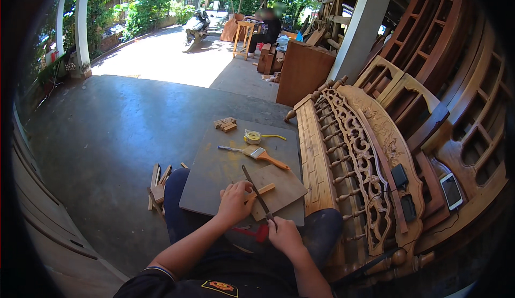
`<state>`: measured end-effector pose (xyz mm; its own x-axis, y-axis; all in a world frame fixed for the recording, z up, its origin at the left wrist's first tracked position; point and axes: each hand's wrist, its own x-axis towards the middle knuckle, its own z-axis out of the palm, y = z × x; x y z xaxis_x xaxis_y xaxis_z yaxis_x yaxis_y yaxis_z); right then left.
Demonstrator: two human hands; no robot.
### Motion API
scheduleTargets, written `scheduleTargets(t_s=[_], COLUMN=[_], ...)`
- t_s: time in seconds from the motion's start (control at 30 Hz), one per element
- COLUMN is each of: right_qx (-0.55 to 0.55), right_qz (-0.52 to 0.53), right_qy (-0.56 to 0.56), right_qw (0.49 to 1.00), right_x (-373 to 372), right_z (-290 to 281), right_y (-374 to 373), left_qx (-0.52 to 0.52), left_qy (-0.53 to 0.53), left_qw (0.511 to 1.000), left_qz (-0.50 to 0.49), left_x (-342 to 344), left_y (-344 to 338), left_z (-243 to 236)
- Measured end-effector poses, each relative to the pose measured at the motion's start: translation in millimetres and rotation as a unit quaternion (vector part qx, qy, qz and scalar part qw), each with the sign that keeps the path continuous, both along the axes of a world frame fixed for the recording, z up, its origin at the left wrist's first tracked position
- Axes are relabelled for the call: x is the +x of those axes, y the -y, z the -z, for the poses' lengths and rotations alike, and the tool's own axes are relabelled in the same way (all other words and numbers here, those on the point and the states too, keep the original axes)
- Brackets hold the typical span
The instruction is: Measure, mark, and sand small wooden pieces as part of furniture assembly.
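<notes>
The person's right hand [284, 236] is wrapped around the handle of a long, dark file [254, 188], which lies across a pale wooden stick [265, 190]. The left hand [234, 199] pins the stick, fingers curled, against a flat, smooth board [281, 182] on the grey bench [199, 186]. Just beyond the board lies a bristle brush [258, 153] with an orange handle, then a round yellow tape measure [252, 136] and small wood blocks [225, 124]. Close by on the right, carved, openwork wooden furniture [348, 137] crowds the bench.
</notes>
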<state>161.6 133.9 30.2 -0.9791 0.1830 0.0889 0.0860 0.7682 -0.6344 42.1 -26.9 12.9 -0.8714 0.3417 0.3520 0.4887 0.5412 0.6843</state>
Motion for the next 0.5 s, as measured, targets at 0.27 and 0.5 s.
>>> scheduleTargets(t_s=[0.27,0.5], right_qx=[-0.020,-0.007], right_qz=[-0.002,0.010], right_qy=[-0.003,0.039], right_qw=[1.000,0.999], right_x=[1,52], right_z=[1,-17], right_y=[-3,-11], left_qx=[0.030,0.056], left_qy=[0.019,0.020], left_qw=[0.999,0.997], left_qz=[0.020,0.041], left_x=[-15,-15], left_y=[-11,-5], left_z=[10,12])
